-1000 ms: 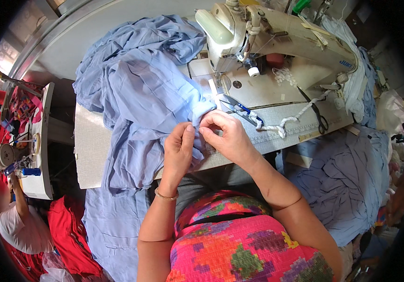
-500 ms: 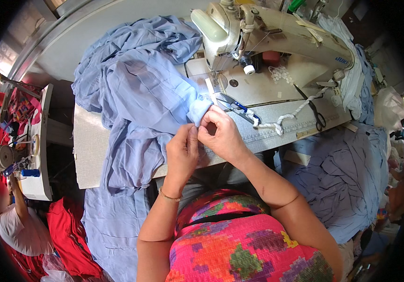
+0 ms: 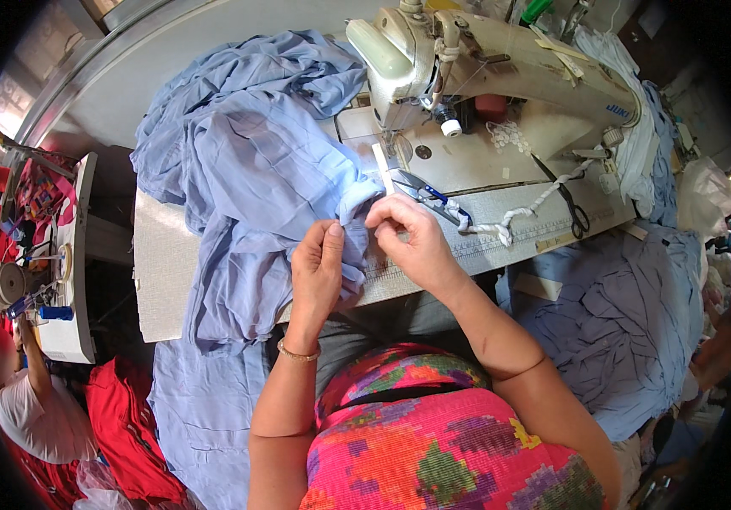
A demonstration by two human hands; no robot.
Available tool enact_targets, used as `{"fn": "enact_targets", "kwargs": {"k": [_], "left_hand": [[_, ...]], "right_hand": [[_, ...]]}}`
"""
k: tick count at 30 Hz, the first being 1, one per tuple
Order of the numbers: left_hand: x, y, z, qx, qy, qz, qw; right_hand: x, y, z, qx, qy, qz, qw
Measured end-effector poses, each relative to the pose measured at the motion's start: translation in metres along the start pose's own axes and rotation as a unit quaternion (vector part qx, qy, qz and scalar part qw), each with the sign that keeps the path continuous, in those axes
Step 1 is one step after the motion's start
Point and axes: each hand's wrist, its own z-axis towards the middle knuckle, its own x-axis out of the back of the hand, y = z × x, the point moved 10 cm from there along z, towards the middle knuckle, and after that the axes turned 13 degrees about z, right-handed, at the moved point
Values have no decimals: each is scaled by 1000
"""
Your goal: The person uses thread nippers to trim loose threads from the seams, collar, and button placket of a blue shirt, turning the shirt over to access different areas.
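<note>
A light-blue cloth garment [image 3: 272,161] lies bunched over the left part of the sewing table. My left hand [image 3: 318,265] pinches its folded edge between thumb and forefinger. To the right of that edge is my right hand [image 3: 414,240], fingers curled and closed; anything between the fingertips is too small to make out. Just beyond my right hand lie blue-handled thread snips [image 3: 433,197] and a narrow white strip [image 3: 381,166]. The sewing machine [image 3: 501,59] stands behind, its needle area above the cloth's right side.
Black scissors [image 3: 571,208], tied to a twisted white cord [image 3: 527,208], lie on the table's right. Small white buttons [image 3: 508,136] sit near the machine. More blue cloth [image 3: 612,314] is heaped at the right. At far left, a person [image 3: 42,416] sits near red cloth [image 3: 127,433].
My hands have drawn apart: the right has come off the cloth edge and shifted right, while the left moved slightly left, still pinching. More of the cloth edge hangs in view between them.
</note>
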Motion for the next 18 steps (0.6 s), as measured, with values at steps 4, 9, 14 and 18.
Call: {"fn": "enact_targets", "kwargs": {"k": [4, 9, 14, 18], "left_hand": [[1, 11, -1, -37, 14, 26, 999], [3, 22, -7, -64, 38, 127, 989], [-1, 38, -11, -128, 69, 223, 964], [-2, 40, -14, -168, 81, 239, 953]], "right_hand": [[-14, -3, -1, -31, -44, 21, 998], [-12, -11, 1, 2, -36, -46, 998], [-15, -15, 2, -4, -34, -102, 994], [-17, -10, 4, -8, -30, -111, 993]]}}
